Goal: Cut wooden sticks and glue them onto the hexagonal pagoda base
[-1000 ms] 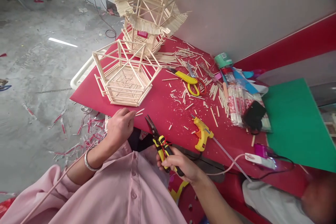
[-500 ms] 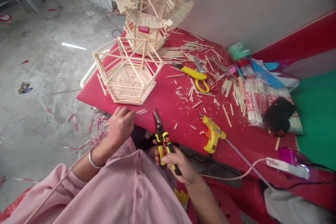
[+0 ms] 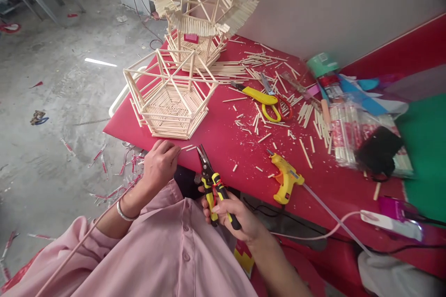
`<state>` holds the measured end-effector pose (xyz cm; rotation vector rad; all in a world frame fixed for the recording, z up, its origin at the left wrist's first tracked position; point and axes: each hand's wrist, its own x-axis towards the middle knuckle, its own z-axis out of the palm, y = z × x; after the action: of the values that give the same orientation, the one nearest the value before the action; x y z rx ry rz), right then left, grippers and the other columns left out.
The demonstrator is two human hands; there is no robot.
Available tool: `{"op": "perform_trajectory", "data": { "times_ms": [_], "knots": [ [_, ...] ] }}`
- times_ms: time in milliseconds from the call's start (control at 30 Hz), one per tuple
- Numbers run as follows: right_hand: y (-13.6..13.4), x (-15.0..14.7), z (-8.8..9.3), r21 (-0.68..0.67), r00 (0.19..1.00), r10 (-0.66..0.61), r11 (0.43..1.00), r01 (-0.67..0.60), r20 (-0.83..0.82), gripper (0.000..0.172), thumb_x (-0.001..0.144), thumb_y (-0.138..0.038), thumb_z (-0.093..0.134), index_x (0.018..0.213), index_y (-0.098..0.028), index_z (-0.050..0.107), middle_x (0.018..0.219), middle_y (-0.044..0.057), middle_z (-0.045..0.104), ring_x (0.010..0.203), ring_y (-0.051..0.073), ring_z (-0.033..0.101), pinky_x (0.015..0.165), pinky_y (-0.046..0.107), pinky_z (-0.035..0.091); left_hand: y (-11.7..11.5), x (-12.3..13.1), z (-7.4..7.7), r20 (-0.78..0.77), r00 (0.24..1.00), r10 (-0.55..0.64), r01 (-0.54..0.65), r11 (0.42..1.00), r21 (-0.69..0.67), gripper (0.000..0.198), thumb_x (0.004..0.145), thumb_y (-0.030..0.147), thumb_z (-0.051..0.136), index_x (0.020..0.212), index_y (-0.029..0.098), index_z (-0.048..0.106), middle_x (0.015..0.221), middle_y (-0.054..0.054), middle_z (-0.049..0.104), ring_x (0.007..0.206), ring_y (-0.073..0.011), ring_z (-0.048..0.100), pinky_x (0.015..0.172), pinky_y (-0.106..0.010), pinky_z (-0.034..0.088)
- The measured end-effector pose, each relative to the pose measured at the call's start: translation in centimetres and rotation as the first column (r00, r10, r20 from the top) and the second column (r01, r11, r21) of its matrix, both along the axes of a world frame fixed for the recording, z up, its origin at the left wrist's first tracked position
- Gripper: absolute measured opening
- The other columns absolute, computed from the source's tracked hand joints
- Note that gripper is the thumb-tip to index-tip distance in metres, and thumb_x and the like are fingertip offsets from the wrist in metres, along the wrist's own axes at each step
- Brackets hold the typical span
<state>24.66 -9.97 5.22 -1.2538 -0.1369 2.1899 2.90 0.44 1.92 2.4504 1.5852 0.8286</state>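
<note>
Red tabletop (image 3: 226, 141) behind long-nosed pliers (image 3: 208, 176), handles (image 3: 220, 188) yellow and black.

Pliers (image 3: 217, 184): dark metal nose, slight shine; grips smooth, plastic or rubber, can't tell which. Stick frame (image 3: 170, 130): matt wood. Small sticks (image 3: 191, 148): same matt wood. Tower (image 3: 197, 24): matt wood too, roof edges rough and jagged. Desk (image 3: 223, 134): smooth top, faint sheen. Glue gun (image 3: 286, 178): smooth plastic, semi-gloss. Bag (image 3: 344, 135): clear plastic film, glossy, wrinkled. Bracelet (image 3: 121, 211): shiny metal. Shirt (image 3: 153, 250): matt cloth, soft folds. Floor (image 3: 62, 83): looks like worn concrete, patchy finish.
</note>
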Motion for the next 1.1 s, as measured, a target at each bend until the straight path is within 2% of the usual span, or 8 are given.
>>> {"op": "perform_trajectory", "data": {
  "times_ms": [300,700,967,1100],
  "knots": [
    [-0.08,-0.17,-0.44,0.011,1.000,0.003,1.000,-0.003,0.010,0.047,0.056,-0.018,0.070,0.102,-0.019,0.065,0.082,0.001,0.065,0.071,0.015,0.061,0.066,0.028,0.047,-0.21,0.37,-0.38,-0.032,0.999,-0.024,0.026,0.998,0.055,0.024,0.094,0.015,0.052,0.086,0.021,0.074,0.084,-0.007,0.068,0.078,-0.0199,0.057,0.066,-0.030,0.045],
    [0.00,-0.24,-0.49,0.010,1.000,0.009,1.000,-0.009,0.001,0.044,0.055,-0.018,0.070,0.099,-0.019,0.065,0.081,0.001,0.066,0.070,0.015,0.062,0.066,0.029,0.048,-0.64,0.77,-0.78,-0.040,0.999,0.023,-0.019,0.994,0.105,0.020,0.092,0.014,0.056,0.084,0.023,0.072,0.083,-0.006,0.069,0.076,-0.0197,0.055,0.063,-0.031,0.040],
    [0.04,-0.41,-0.41,-0.006,1.000,-0.001,1.000,0.001,0.014,0.046,0.054,-0.017,0.070,0.100,-0.020,0.066,0.081,0.000,0.066,0.070,0.015,0.061,0.066,0.029,0.047,-0.72,0.82,-0.82,-0.033,0.999,0.041,-0.039,0.998,0.050,0.023,0.094,0.017,0.054,0.083,0.023,0.073,0.084,-0.006,0.068,0.076,-0.0196,0.055,0.065,-0.033,0.041],
    [-0.16,-0.77,-0.36,-0.008,1.000,-0.015,1.000,0.015,0.025,0.050,0.053,-0.017,0.070,0.103,-0.020,0.067,0.080,0.000,0.065,0.070,0.015,0.060,0.066,0.029,0.047,-0.71,0.87,-0.81,-0.036,0.999,0.036,-0.034,0.997,0.063,0.022,0.094,0.017,0.054,0.083,0.023,0.073,0.083,-0.007,0.068,0.076,-0.0198,0.056,0.067,-0.033,0.043]
  ]
}}
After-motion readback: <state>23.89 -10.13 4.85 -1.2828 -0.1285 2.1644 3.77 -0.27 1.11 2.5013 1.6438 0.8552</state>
